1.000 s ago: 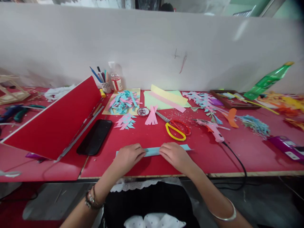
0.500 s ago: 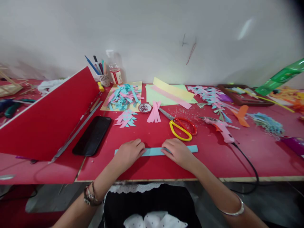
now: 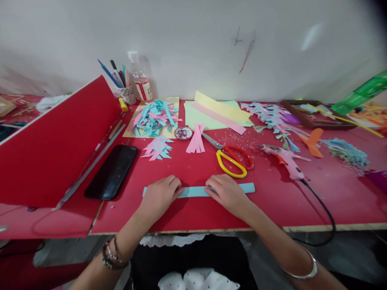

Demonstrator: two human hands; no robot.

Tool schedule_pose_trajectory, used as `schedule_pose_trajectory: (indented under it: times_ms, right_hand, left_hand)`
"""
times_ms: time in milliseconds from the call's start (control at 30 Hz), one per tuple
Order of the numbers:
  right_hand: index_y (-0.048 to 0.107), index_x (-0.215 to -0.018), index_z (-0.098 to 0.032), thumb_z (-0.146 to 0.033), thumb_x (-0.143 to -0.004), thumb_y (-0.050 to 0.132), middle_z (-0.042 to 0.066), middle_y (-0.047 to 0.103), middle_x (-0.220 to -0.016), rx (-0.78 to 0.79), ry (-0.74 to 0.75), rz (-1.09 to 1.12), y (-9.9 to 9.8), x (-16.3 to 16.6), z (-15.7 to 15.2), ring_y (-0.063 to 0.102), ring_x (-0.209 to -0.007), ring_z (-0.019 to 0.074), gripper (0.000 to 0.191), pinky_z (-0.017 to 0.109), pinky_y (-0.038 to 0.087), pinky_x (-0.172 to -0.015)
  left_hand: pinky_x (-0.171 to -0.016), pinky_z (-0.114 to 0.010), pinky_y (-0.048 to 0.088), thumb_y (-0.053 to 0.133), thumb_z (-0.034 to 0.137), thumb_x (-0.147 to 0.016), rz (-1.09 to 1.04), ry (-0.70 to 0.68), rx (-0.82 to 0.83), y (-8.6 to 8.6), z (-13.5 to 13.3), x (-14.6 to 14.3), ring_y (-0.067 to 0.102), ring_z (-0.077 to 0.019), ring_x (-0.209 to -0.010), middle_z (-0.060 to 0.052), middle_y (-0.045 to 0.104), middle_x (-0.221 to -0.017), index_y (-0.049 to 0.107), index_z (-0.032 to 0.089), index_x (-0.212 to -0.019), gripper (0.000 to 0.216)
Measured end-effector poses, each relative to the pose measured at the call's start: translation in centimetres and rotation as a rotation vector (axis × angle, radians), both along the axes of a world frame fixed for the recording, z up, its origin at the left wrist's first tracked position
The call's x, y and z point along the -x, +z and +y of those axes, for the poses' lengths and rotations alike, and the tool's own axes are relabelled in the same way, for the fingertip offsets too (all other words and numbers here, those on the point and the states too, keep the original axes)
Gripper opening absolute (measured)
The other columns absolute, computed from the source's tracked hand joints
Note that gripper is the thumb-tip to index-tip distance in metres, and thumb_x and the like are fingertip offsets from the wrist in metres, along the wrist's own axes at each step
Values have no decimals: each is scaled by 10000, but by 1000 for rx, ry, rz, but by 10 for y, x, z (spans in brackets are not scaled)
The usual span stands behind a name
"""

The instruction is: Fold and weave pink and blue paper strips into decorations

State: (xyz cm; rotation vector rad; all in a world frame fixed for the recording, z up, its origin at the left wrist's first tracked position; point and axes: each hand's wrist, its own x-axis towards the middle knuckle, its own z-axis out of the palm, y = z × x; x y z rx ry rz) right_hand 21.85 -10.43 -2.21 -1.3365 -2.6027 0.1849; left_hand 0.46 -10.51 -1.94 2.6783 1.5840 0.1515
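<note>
A light blue paper strip (image 3: 193,191) lies crosswise near the table's front edge, its two ends showing beyond my hands. My left hand (image 3: 161,195) grips it left of the middle, fingers curled and thumb against the lower edge. Right of the middle, my right hand (image 3: 226,193) holds the same strip in a similar pinch. Just beyond the right hand are scissors (image 3: 231,161) with one yellow and one red handle. Crossed pink paper strips (image 3: 196,139) and a woven pink and blue paper piece (image 3: 157,148) lie farther back.
A black phone (image 3: 111,172) and a propped red board (image 3: 60,149) stand left. Paper clippings (image 3: 155,117) are heaped at the back, near a bottle (image 3: 142,82) and a pen cup (image 3: 126,95). A pink glue gun (image 3: 284,159) with a trailing cord lies right.
My viewpoint has shifted slightly, so the things at the back appear a little higher. Both hands keep their hold on the blue strip with almost no movement.
</note>
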Motion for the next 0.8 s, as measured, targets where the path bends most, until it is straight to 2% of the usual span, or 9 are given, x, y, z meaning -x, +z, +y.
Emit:
schedule_pose_trajectory:
  times_ms: [233,433,633,700,800]
  right_hand:
    - [510,-731,-156,-243,-817,435,27,550,-707,0,-11,14,-1,0,0,477,-650,146,144,257,298,-614]
    - [502,-718,-164,-237,-829,404,20,550,-700,-18,-37,-30,-2,2,0,475,-649,145,165,273,269,-633]
    - [493,-718,-174,-247,-826,416,4,556,-706,-18,-79,-27,0,4,-2,471,-646,135,152,272,241,-616]
    - [494,-718,-171,-252,-819,430,4,559,-713,-13,-93,-21,0,4,-2,471,-648,135,145,270,239,-613]
    - [499,-725,-170,-255,-807,455,2,562,-720,-6,-99,-23,0,4,-2,474,-652,137,126,270,238,-618]
  left_hand:
    - [-495,-219,298,375,389,-823,-4,2,52,2,-1,14,510,-122,-619,4,534,-724,501,178,-769,252]
    - [-539,-220,342,369,345,-832,-4,65,121,2,-4,22,516,-123,-632,-6,536,-729,503,174,-772,226]
    - [-658,-233,410,344,274,-844,-111,104,190,0,-3,35,536,-127,-723,-20,556,-803,503,177,-826,187]
    - [-679,-250,423,335,252,-845,-98,120,181,0,-4,43,539,-136,-734,-28,558,-815,510,175,-841,192]
    - [-749,-321,416,324,189,-839,-25,82,45,2,-9,47,532,-188,-844,-73,562,-925,530,168,-930,226]
